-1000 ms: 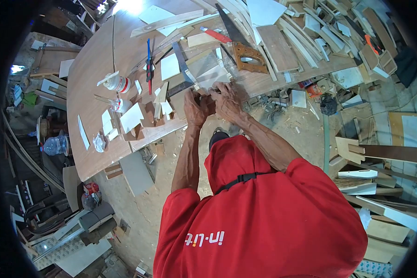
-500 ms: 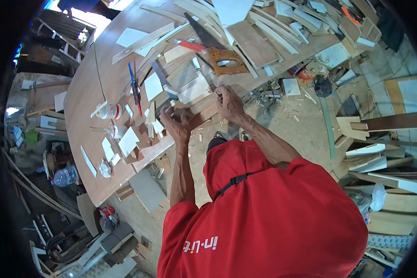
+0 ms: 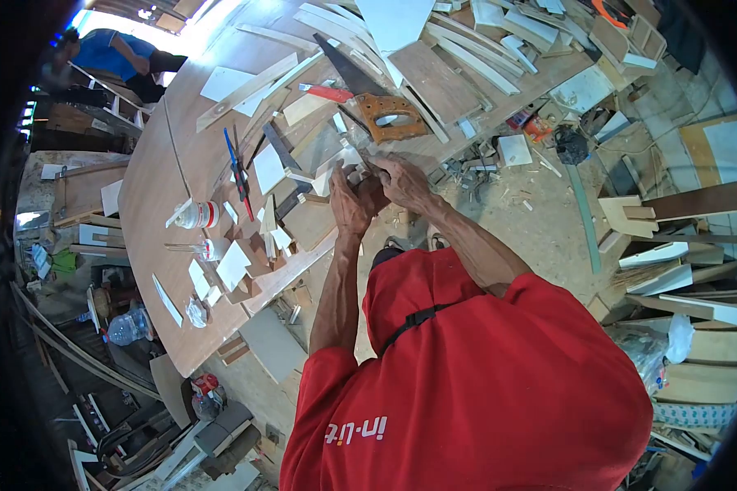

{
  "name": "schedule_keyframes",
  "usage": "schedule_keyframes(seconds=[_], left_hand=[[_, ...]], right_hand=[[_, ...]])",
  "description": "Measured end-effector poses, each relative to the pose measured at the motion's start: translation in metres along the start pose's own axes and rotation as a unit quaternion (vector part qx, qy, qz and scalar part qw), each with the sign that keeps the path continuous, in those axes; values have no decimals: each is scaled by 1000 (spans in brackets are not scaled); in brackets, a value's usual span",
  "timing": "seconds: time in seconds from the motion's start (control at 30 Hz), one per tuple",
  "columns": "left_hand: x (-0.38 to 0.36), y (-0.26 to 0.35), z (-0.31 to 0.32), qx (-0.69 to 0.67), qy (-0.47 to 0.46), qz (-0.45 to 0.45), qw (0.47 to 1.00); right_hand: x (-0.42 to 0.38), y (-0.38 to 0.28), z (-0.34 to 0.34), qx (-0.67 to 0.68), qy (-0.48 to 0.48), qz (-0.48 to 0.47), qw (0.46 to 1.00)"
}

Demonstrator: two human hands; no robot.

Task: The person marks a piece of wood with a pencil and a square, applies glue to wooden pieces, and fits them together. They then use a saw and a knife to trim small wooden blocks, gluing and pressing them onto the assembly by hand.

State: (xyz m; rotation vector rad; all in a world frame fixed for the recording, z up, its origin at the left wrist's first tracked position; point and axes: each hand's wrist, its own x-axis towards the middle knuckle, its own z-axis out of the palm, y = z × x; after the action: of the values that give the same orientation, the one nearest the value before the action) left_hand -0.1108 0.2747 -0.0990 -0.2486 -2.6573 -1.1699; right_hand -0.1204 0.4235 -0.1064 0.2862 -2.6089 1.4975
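My left hand [image 3: 351,203] is closed around a small board [image 3: 374,196] at the table's near edge, its brown side partly showing between the hands. Close against it, my right hand [image 3: 404,182] has its fingers bent together at the board's upper end; a thin dark item [image 3: 363,159] shows at the fingertips, too small to name. Beyond them lies a handsaw [image 3: 348,65] with a brown wooden handle. A red-handled tool [image 3: 329,92] is beside the saw. Left of my hands are a dark flat strip [image 3: 279,146] and white-faced offcuts [image 3: 269,169].
Two white tubs [image 3: 197,214] [image 3: 215,249] and a blue-and-red tool [image 3: 238,173] are on the table [image 3: 151,245]. Wood strips [image 3: 475,57] crowd its far side. Scraps [image 3: 475,159] litter the floor. Stacked boards [image 3: 696,270] stand at right. Another person [image 3: 115,53] bends at upper left.
My left hand has moved right toward my right hand, and the board between them has been lifted and turned. The other person has come further into view at upper left.
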Motion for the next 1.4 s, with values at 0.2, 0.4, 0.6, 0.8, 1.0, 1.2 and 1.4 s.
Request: schedule_keyframes(seconds=[0.2,0.4,0.6,0.8,1.0,1.2,1.4], left_hand=[[2,-9,10,-57,31,-38,997],[0,-14,11,-28,59,-15,998],[0,-9,11,-14,67,-11,998],[-1,-12,15,11,92,13,996],[-4,-13,18,-13,90,-15,996],[-4,-8,15,-8,83,-29,996],[-4,-12,18,-7,104,-12,995]], right_hand=[[0,10,5,-33,-14,-8,999],[2,16,8,-31,-19,-18,999],[3,13,4,-39,-37,-12,998],[2,14,7,-17,-4,-26,1000],[-8,16,11,-17,16,-30,999],[-17,5,6,-44,9,-25,999],[-15,6,7,-103,8,-66,992]])
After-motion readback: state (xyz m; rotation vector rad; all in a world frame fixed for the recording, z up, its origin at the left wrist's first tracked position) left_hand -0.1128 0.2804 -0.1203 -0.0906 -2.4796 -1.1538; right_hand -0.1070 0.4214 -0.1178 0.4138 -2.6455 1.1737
